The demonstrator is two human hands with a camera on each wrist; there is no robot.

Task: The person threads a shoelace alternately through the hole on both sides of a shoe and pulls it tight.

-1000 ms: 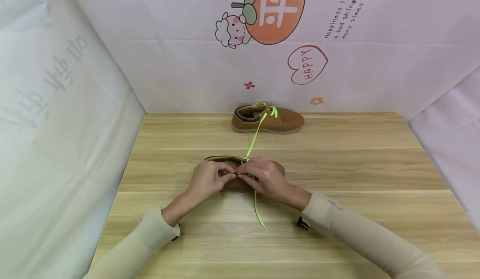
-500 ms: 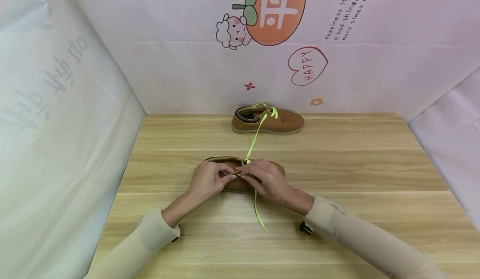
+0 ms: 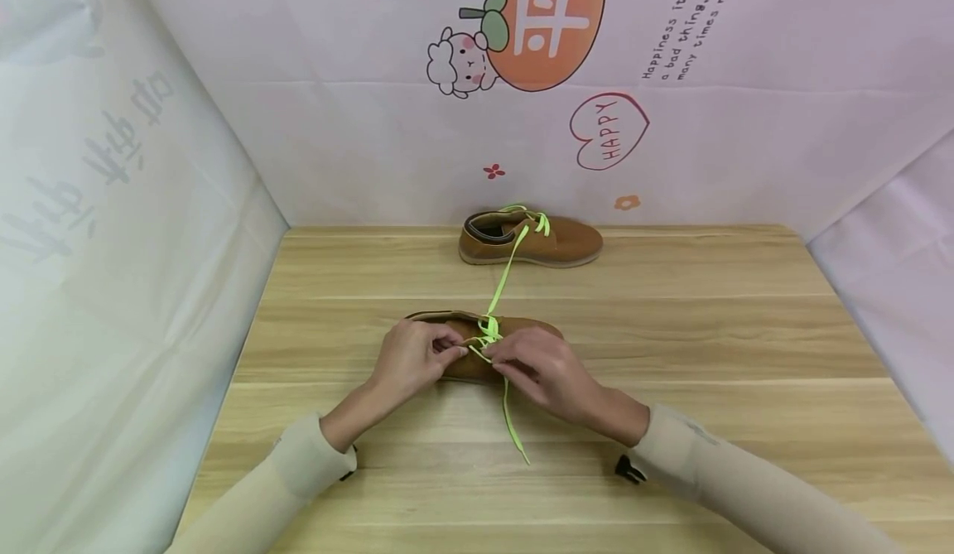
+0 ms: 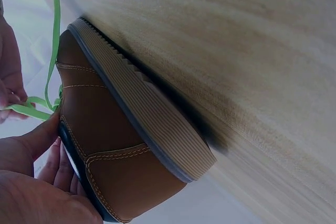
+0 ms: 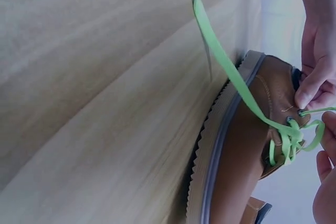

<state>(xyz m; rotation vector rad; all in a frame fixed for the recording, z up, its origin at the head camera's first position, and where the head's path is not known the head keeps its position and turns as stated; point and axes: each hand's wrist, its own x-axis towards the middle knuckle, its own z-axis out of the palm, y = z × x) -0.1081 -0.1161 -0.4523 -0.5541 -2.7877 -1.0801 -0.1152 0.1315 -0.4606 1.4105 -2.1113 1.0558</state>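
A brown leather shoe (image 3: 532, 324) rests on the table with its toe to the right. Its neon-green shoelace (image 5: 226, 61) passes through the eyelets, and one loose end trails over the near side. My left hand (image 3: 408, 355) pinches the shoe's near eyelet flap at the opening, thumb outside, other fingers inside. Just right of it, my right hand (image 3: 550, 372) pinches a length of the lace drawn out from the top eyelet (image 5: 301, 113). In the left wrist view, the lace (image 4: 29, 109) stretches from the shoe to the right fingertips.
A second brown shoe (image 3: 574, 241) with green laces stands at the table's back edge against the printed white backdrop (image 3: 358, 148). One green lace end (image 3: 503, 281) spans between both shoes. White fabric also borders the wooden table (image 3: 708, 330) at left and right.
My right hand has moved right and slightly toward the body, away from the left fingertips, drawing the lace out. More lacing now shows between the hands. My left hand has stayed in place.
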